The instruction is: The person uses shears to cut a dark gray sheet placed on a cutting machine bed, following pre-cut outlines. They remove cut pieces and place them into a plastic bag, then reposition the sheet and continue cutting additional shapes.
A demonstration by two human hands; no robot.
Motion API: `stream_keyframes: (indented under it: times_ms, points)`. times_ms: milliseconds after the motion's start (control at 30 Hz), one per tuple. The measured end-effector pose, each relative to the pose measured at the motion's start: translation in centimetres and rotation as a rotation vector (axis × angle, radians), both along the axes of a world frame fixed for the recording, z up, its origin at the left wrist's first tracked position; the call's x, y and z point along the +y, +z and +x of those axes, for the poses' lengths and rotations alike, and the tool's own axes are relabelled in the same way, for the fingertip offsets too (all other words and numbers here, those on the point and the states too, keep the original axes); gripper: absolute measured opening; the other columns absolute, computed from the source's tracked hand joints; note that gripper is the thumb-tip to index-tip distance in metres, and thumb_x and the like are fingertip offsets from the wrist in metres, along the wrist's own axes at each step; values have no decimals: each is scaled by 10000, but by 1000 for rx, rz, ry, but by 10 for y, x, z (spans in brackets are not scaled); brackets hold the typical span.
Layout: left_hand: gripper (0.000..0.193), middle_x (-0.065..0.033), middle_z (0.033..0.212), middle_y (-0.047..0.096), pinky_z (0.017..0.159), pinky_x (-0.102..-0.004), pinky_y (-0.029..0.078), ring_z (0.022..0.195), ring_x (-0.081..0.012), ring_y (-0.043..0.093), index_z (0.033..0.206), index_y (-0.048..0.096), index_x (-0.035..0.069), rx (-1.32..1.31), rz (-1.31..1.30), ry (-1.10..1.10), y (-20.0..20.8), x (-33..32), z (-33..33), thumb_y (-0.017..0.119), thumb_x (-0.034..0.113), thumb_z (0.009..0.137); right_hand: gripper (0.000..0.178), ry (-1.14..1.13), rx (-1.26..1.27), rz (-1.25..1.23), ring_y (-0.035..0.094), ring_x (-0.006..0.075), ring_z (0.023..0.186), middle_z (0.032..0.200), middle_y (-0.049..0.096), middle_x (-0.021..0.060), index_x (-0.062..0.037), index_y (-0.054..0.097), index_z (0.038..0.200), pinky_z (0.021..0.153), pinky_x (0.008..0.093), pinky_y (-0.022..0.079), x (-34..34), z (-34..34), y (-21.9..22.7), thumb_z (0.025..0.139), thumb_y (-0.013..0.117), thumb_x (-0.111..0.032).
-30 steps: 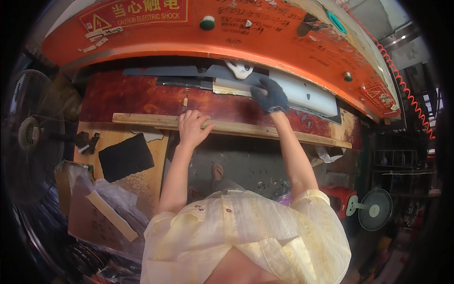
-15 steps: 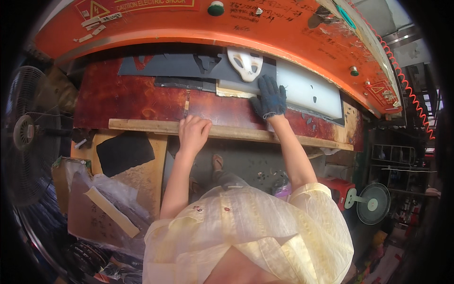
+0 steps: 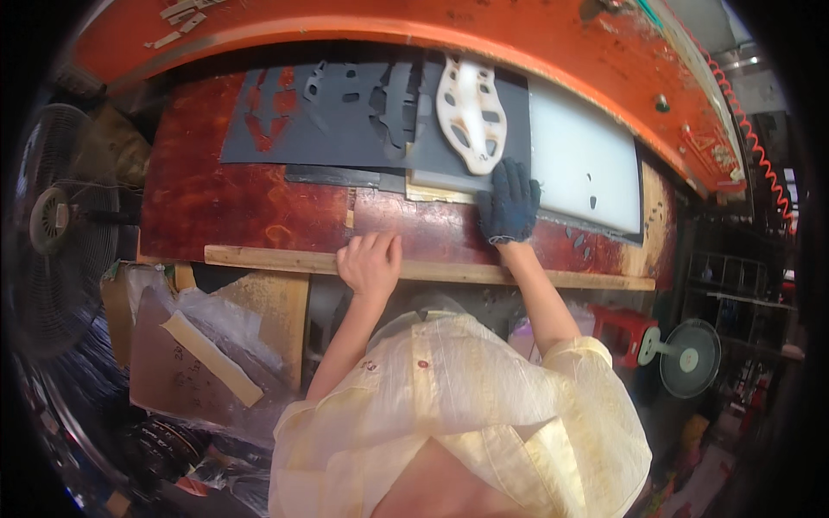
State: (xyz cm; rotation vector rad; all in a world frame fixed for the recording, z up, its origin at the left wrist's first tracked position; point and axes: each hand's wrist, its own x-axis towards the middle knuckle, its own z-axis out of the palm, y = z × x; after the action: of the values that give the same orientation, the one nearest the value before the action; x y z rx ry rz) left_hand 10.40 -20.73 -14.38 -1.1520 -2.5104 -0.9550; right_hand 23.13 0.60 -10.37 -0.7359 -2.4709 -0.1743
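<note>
Right hand [image 3: 511,204]: spread, near white form [image 3: 472,110] | left hand [image 3: 370,264]: on wooden strip [image 3: 466,273], grip unclear

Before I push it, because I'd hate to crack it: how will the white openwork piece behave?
The white piece will probably slide rather than roll, as it lies flat. Its many openings suggest it is fairly light for its size. The narrow bars between them might be weak spots, though its material cannot be told by eye.
</note>
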Motion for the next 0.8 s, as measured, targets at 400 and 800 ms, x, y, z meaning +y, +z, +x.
stream_keyframes:
  times_ms: [400,800]
  points:
    - [350,-40,984,618,771,-394,467,890,-257,599,1087,635,131,-198,-83,-75,5,-14,-5,651,316,791,449,123,-76,-18,519,332,1133,1227,555,138,-89,567,1167,922,482,389,-12,20,9,731,641,-163]
    - [443,-73,915,670,582,-203,447,671,-75,579,1249,493,-42,-1314,214,-181,-8,35,-35,617,171,882,220,160,1105,-2333,627,259,850,988,654,117,-51,623,970,690,373,501,6,103,-16,888,551,-242]
